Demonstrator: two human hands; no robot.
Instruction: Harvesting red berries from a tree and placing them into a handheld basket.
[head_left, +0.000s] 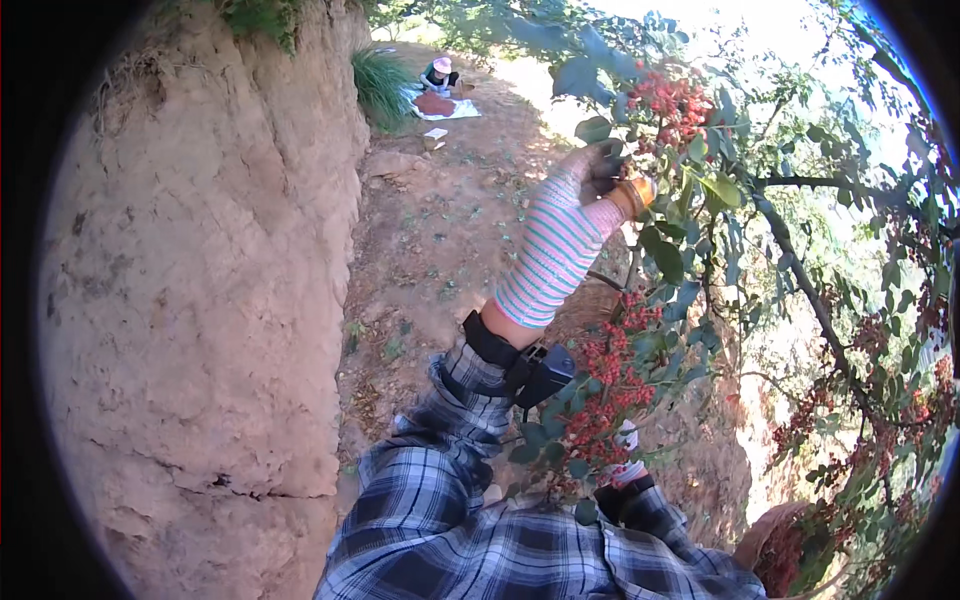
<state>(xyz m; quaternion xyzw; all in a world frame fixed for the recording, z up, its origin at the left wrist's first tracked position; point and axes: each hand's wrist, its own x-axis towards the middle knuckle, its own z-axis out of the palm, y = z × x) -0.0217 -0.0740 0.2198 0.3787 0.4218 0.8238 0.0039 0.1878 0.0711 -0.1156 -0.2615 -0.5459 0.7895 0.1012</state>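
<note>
My left hand (574, 217), in a striped knit glove with orange and dark fingertips, reaches up to a leafy branch. Its thumb and fingers are bent around a stem or leaves just below a cluster of small red berries (671, 105); whether they grip it cannot be told. Lower down hangs another long cluster of red berries (611, 375) among green leaves (555, 431). Behind this cluster is my right hand (628, 456), also gloved, mostly hidden by berries and leaves, so its fingers do not show. A dark device is strapped to my left wrist.
A tall earthen bank (202, 285) rises at the left. Dark branches (806, 281) with more berries spread at the right. A basket (780, 532) holding red berries is at lower right. Farther off, a person (440, 75) sits by a sheet (461, 110) with a red heap.
</note>
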